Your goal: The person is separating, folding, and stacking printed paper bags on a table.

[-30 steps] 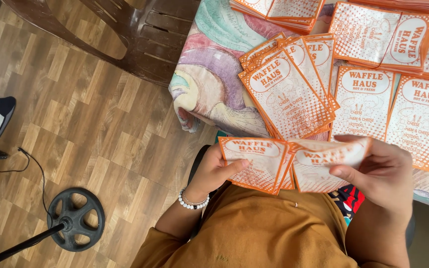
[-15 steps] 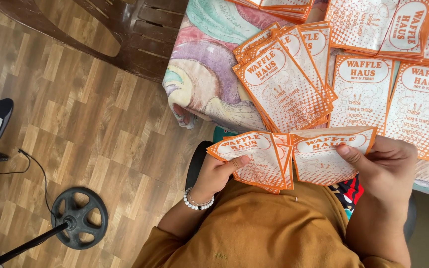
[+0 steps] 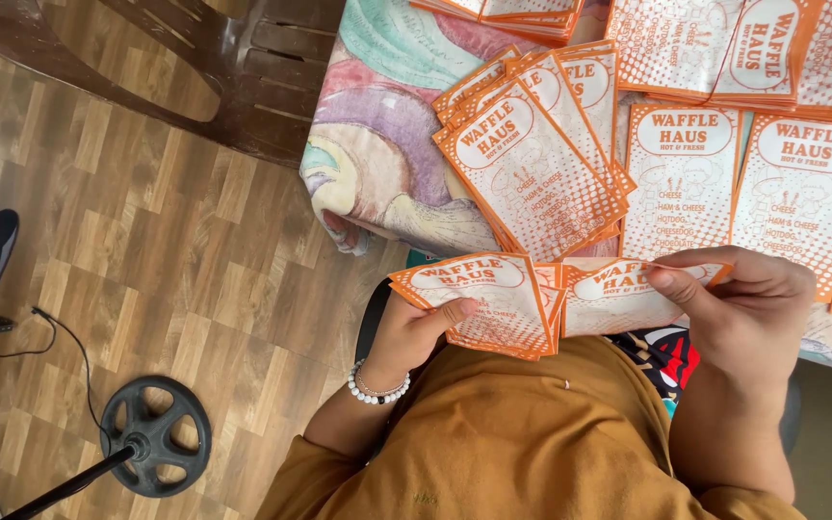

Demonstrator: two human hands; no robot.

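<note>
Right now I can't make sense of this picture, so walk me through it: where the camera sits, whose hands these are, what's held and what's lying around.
The camera is worn on a person's head and looks straight down, so you see their own lap and mustard-coloured top. No machine is involved, only two bare hands. The left hand, with a white bead bracelet at the wrist, holds a small stack of orange-and-white printed paper bags. The right hand pinches another such bag, which overlaps that stack. In front lies a surface covered by a pastel patterned cloth, with more of the same bags spread in fanned piles. Off to the side are a wood-look floor, a brown plastic chair and a round black stand base.
</note>
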